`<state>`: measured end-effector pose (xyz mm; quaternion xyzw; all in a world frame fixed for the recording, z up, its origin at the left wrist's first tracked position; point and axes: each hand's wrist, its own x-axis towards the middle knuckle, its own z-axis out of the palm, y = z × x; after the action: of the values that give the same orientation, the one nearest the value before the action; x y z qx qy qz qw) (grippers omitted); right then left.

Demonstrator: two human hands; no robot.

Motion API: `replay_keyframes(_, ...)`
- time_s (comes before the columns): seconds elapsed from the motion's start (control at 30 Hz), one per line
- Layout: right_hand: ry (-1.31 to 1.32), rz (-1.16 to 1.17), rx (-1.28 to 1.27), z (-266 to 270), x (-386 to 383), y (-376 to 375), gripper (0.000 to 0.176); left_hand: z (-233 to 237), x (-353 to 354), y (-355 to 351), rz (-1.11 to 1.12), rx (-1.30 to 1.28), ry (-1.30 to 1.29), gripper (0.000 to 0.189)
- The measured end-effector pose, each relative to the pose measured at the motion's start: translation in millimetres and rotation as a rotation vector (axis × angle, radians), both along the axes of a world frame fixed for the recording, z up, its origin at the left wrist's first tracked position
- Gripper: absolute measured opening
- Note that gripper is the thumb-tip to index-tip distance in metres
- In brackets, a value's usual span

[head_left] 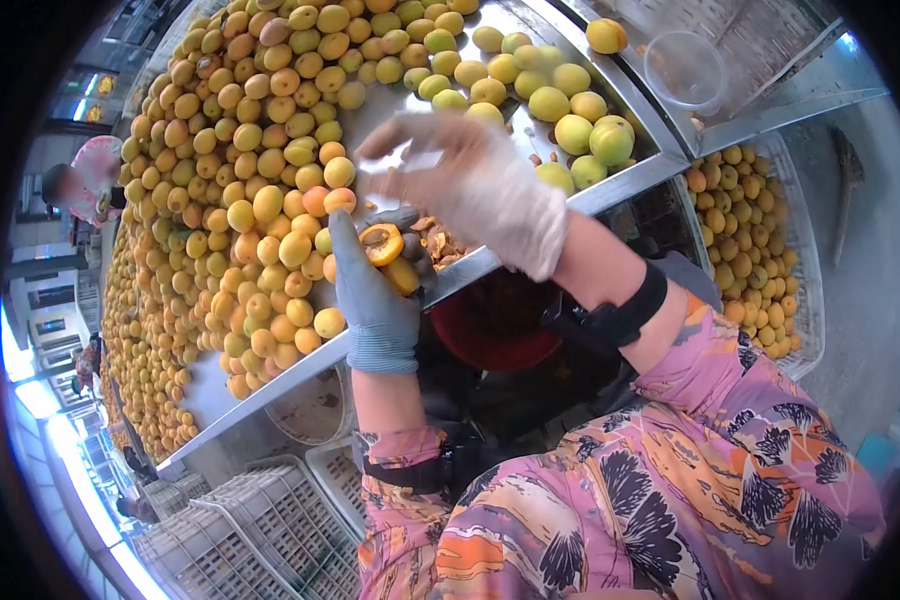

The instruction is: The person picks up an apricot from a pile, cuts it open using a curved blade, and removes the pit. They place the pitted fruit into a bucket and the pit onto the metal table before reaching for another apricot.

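Observation:
My left hand (375, 290), in a grey-blue knitted glove, is closed around a split apricot (381, 244). Its cut face is turned up, with a brown pit or hollow in the middle, and another yellow piece (401, 277) lies below it in the same fingers. Above and to the right, my right hand (460, 170) wears a whitish, stained glove and is smeared by motion. Its thumb and fingers look apart, with nothing visible between them. Brown pits (438, 240) lie on the metal table beside my left hand.
Whole apricots (270, 200) are heaped across the metal table (210, 390). Larger greenish fruit (610, 140) sits near its right corner. A clear plastic bowl (684, 68) stands beyond. A crate of apricots (745, 240) is at right, a red basin (495, 335) below, stacked crates (250, 530) lower left.

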<state>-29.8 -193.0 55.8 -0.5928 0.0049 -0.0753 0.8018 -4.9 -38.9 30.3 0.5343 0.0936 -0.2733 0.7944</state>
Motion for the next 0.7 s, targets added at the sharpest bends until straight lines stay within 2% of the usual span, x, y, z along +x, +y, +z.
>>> replay_keyframes(0.03,0.107,0.150,-0.211,-0.2,-2.3,4.0,0.032,-9.5,-0.1,-0.7,0.001,0.004,-0.001,0.044)
replay_keyframes(0.1,-0.111,0.080,-0.679,-14.3,-5.5,15.3,0.034,-21.8,-1.7,-8.7,0.047,0.556,-0.877,0.048)
replay_keyframes(0.13,-0.101,0.049,-0.716,-17.1,-6.2,16.8,0.033,-11.7,0.8,-6.6,0.061,-0.081,-0.176,0.053)
replay_keyframes(0.27,-0.022,0.104,-0.703,-10.2,-8.3,13.7,0.024,-5.8,-3.1,-7.5,0.041,-0.047,-0.150,0.056)
replay_keyframes(0.43,0.028,0.067,-0.654,-12.6,-4.3,7.9,0.023,0.4,-8.4,-9.7,0.083,0.088,-0.205,0.058)
replay_keyframes(0.47,0.041,0.002,-0.680,-13.2,-3.4,6.8,0.024,3.7,-7.8,-11.5,0.082,0.088,-0.205,0.058)
replay_keyframes(0.53,0.116,-0.077,-0.723,-15.3,-1.8,5.1,0.022,8.5,-5.8,-14.6,0.232,0.175,-0.121,0.054)
replay_keyframes(0.57,0.115,-0.076,-0.723,-16.8,-1.1,3.2,0.022,8.9,-4.8,-11.5,0.233,0.176,-0.121,0.054)
replay_keyframes(0.63,0.115,-0.049,-0.968,-19.9,-0.1,-1.7,0.019,11.7,-0.5,2.3,0.097,0.258,-0.226,0.055)
replay_keyframes(0.7,0.153,-0.003,-0.953,-19.8,0.2,-2.4,0.021,20.0,6.6,18.5,0.164,0.325,-0.310,0.056)
